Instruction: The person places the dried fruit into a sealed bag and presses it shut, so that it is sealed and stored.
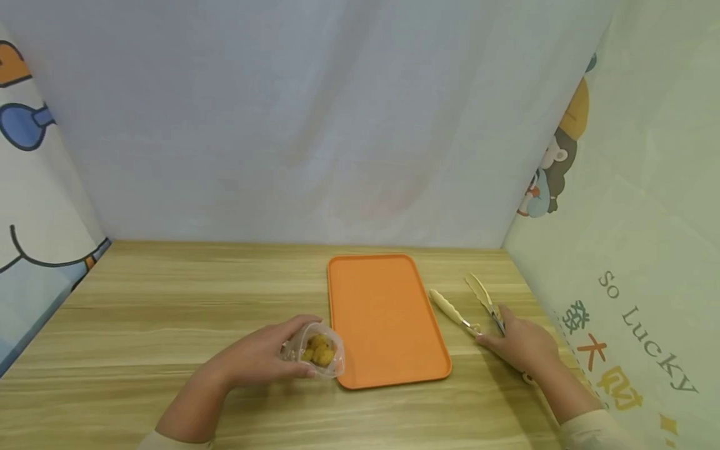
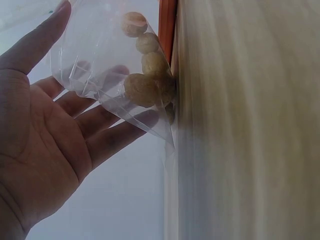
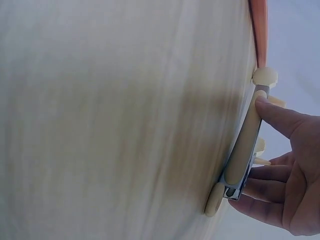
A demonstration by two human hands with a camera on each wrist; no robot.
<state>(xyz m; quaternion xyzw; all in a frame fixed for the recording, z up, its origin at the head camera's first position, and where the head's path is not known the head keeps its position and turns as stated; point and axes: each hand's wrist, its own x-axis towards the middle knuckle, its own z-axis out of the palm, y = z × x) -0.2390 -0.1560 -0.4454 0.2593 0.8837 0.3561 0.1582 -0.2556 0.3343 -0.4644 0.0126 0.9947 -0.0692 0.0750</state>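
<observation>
My left hand [image 1: 260, 355] holds a clear plastic bag [image 1: 340, 365] by its sides, thumb on the near side and fingers on the far side. Several small round yellow-brown balls [image 1: 322, 355] lie inside, seen through the bag's open mouth. In the left wrist view, the balls [image 2: 141, 90] sit low in the bag, close over the table. On the right, my right hand [image 1: 523, 345] grips a pair of tongs [image 1: 450, 308] with cream tips and metal arms. Its thumb presses one arm and the fingers the other. The tongs' tips are spread apart, pointing away from me.
An orange rectangular tray [image 1: 382, 319] lies flat on the wooden table [image 1: 169, 300] between the hands. The bag's mouth overlaps its near left edge in the head view. A pale cloth [image 1: 270, 125] hangs behind the table, with printed panels at both sides.
</observation>
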